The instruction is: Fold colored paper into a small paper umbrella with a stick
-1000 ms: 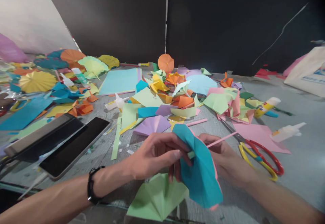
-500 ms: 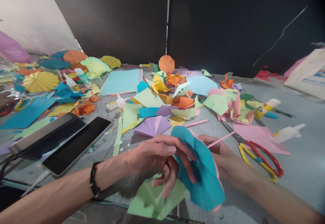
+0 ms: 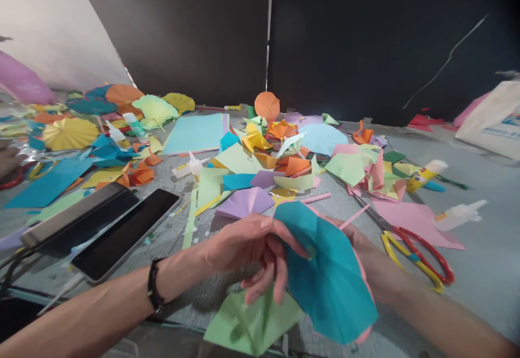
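A blue paper umbrella [image 3: 335, 279] with a pink edge is tilted toward me near the table's front. My right hand [image 3: 357, 247] is behind it, closed around its underside; most of the fingers are hidden. From there a thin pink paper stick [image 3: 354, 217] juts up to the right. My left hand [image 3: 254, 252] reaches in from the left. Its index finger touches the middle of the blue paper, by a small greenish spot, while the other fingers hang loosely apart. Below that hand lies a creased light green paper [image 3: 247, 325].
Scissors [image 3: 418, 255] with red and yellow handles lie at right, near a glue bottle [image 3: 459, 216] and pink paper [image 3: 410, 217]. At left are a phone [image 3: 125, 236] and a dark boxy device [image 3: 81, 214]. Paper scraps and umbrellas spread behind; another person's hand [image 3: 10, 160] shows far left.
The blue umbrella has turned to face me more and shifted slightly right and down. My left fingers have drawn back from its surface, leaving the index fingertip at the centre.
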Action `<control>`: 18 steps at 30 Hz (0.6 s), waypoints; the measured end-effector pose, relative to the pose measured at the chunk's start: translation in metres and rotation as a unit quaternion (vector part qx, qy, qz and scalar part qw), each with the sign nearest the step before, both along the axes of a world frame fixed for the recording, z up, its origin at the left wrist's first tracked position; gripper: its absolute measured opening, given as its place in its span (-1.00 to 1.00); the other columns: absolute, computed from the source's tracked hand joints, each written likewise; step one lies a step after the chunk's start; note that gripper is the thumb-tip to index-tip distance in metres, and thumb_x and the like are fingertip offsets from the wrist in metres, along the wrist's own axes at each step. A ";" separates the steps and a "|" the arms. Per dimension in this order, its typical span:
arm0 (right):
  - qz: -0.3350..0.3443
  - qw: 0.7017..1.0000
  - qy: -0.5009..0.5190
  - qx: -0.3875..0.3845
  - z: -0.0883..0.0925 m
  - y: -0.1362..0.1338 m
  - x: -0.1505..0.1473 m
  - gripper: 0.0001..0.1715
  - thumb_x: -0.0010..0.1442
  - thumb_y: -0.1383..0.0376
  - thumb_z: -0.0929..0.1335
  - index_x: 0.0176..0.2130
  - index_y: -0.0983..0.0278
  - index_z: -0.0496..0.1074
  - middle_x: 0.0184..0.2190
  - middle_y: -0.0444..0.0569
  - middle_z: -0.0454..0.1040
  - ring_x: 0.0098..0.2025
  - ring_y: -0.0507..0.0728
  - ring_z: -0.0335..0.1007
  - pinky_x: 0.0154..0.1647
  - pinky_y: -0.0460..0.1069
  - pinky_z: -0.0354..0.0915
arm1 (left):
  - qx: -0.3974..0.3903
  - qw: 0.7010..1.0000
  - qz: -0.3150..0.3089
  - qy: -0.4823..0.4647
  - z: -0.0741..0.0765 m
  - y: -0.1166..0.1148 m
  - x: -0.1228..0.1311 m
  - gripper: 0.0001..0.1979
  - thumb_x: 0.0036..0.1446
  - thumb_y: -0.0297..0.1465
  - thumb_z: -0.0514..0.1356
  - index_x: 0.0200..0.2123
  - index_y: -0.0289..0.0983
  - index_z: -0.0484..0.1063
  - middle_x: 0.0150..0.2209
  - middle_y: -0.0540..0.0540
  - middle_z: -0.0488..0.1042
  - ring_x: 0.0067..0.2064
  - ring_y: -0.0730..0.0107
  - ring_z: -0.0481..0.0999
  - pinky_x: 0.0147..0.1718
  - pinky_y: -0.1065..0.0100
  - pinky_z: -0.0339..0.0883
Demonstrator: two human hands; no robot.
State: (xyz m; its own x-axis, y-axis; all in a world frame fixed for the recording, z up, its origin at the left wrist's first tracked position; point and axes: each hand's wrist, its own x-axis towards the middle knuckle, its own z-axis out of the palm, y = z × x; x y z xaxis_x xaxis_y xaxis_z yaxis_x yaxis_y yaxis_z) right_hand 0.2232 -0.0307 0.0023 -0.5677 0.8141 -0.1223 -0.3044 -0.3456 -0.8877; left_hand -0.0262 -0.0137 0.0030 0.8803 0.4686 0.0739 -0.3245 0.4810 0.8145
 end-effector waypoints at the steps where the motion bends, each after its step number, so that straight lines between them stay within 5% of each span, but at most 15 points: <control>1: -0.004 1.000 0.003 -0.002 0.000 0.000 0.000 -0.71 0.09 0.09 0.63 -0.28 0.19 0.65 -0.42 -0.10 0.54 -0.44 0.05 0.39 -0.38 -0.08 0.32 | 0.006 1.000 0.012 0.002 0.000 0.000 -0.001 -0.39 0.30 0.08 0.22 -0.03 -0.39 0.64 -0.57 -0.17 0.60 -0.73 0.42 0.43 -0.79 0.50 0.20; 5: -0.020 1.000 0.011 -0.005 0.002 -0.001 0.000 -0.66 0.03 0.03 0.64 -0.31 0.18 0.65 -0.43 -0.13 0.53 -0.43 0.05 0.37 -0.35 -0.06 0.30 | 0.014 0.995 0.092 0.032 -0.002 -0.004 -0.003 -0.63 0.19 -0.09 0.42 -0.27 -0.33 0.65 -0.78 0.14 0.25 -0.82 0.59 0.21 -0.81 0.57 0.15; 9: -0.027 0.999 0.015 -0.007 0.003 -0.001 0.000 -0.63 -0.01 0.05 0.67 -0.30 0.19 0.64 -0.44 -0.14 0.54 -0.43 0.06 0.37 -0.35 -0.05 0.29 | 0.011 0.986 0.151 0.072 -0.003 -0.007 0.000 -0.72 0.09 -0.23 0.52 -0.36 -0.31 0.58 -0.71 0.10 0.39 -0.80 0.54 0.34 -0.87 0.61 0.01; 14: -0.020 0.999 0.027 -0.004 0.002 0.002 0.003 -0.70 0.02 0.11 0.66 -0.30 0.18 0.65 -0.38 -0.12 0.58 -0.36 0.07 0.45 -0.29 -0.06 0.34 | 0.029 0.982 0.187 -0.002 -0.002 -0.004 0.006 -0.70 0.25 -0.16 0.39 -0.22 -0.32 0.61 -0.68 0.07 0.40 -0.71 0.49 0.41 -0.69 0.52 0.33; 18: -0.015 1.000 0.026 0.003 -0.002 0.004 0.006 -0.71 0.14 0.06 0.60 -0.24 0.17 0.65 -0.33 -0.10 0.62 -0.30 0.10 0.51 -0.19 -0.02 0.40 | 0.044 0.983 0.174 -0.045 0.004 -0.003 0.004 -0.48 0.30 0.02 0.25 -0.05 -0.36 0.61 -0.43 -0.17 0.59 -0.39 0.24 0.63 -0.41 0.34 0.53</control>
State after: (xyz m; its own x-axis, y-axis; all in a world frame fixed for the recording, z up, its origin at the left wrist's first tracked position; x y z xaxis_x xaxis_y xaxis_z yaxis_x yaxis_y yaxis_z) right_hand 0.2292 -0.0268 -0.0001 -0.5487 0.8312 -0.0891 -0.3600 -0.3312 -0.8722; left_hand -0.0218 -0.0168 0.0066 0.6558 0.7287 0.1971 -0.5292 0.2576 0.8084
